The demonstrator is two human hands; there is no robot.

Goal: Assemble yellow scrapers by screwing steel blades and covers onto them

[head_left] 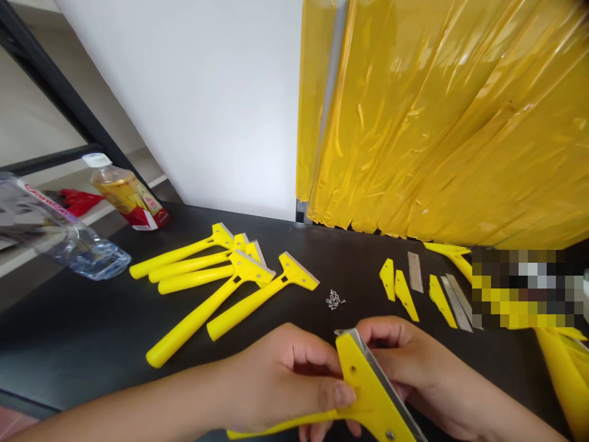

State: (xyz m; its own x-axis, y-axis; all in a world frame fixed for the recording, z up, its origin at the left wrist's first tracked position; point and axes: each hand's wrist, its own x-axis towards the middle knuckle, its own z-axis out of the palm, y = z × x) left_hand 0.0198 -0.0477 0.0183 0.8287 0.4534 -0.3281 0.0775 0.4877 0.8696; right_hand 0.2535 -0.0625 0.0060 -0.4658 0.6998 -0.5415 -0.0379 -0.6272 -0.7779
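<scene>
A yellow scraper with a metal blade along its head is held up close in front of me. My left hand is closed around it, the thumb pressed flat on the yellow head. A screw sits in the lower hole; the upper hole looks open. My right hand is closed at the blade side, its fingers curled and partly hidden behind the head. Beyond my hands lies a small pile of screws. Right of it are yellow cover plates and loose metal blades.
Several scrapers lie on the dark table at left. A juice bottle and a clear plastic bottle are farther left. Yellow plastic wrap stands at the back right. More yellow parts lie at the right edge.
</scene>
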